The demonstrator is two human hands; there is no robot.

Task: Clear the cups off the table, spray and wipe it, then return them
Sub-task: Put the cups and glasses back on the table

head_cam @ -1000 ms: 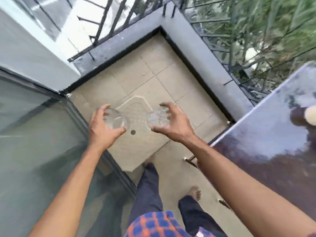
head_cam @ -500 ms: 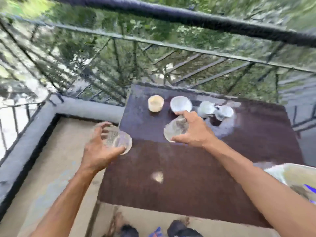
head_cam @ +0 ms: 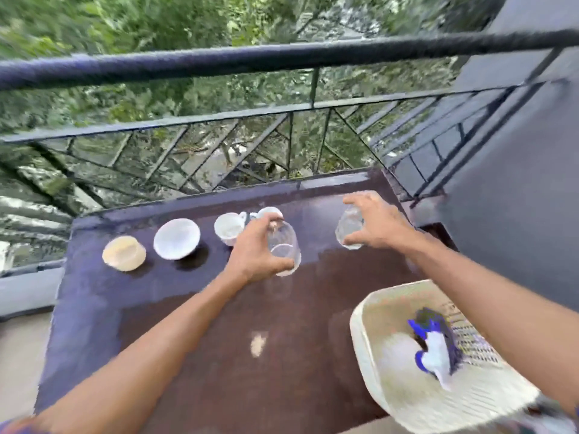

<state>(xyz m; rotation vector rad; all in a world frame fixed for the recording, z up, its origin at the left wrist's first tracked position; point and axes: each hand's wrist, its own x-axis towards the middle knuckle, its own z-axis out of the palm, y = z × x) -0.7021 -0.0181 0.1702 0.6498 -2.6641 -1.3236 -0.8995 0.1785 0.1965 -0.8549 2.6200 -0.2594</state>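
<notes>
L hand [head_cam: 253, 249] grips glass [head_cam: 284, 245]; R hand [head_cam: 379, 227], 2nd glass [head_cam: 348, 228].

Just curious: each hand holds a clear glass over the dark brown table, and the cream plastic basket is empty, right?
Not empty: the head view shows a blue-and-white object lying in the cream plastic basket. The left hand does hold the left clear glass and the right hand the right clear glass, over the dark brown table.

A single wide-angle camera worn on the head looks forward and steeply down from above the near edge of the dark tabletop [head_cam: 188, 339]. It sits close in, facing the far edge and the balcony railing [head_cam: 282, 57] beyond. Both forearms enter from the bottom.
</notes>
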